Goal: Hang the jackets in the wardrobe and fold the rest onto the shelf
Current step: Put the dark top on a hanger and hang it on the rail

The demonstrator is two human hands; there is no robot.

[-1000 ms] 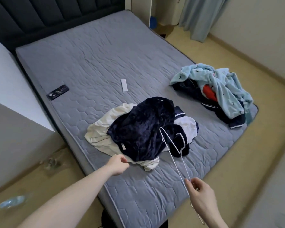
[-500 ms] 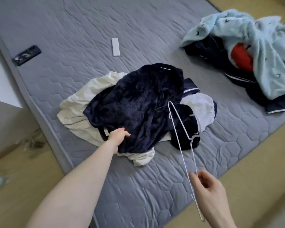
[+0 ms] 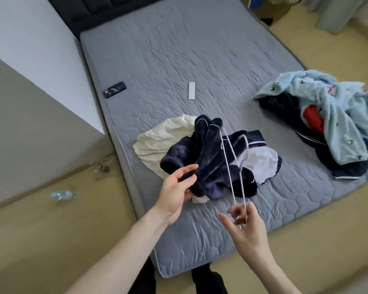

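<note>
Left hand (image 3: 176,187) grips the navy fleece garment (image 3: 208,164) above the bed (image 3: 179,49); right hand (image 3: 245,221) apparently pinches the white wire hanger (image 3: 232,166).

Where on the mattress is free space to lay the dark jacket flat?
The widest bare patch lies between the headboard and the white remote. A narrower strip runs along the mattress near edge, by both hands. It is crowded around the near pile and the light-blue heap.
</note>
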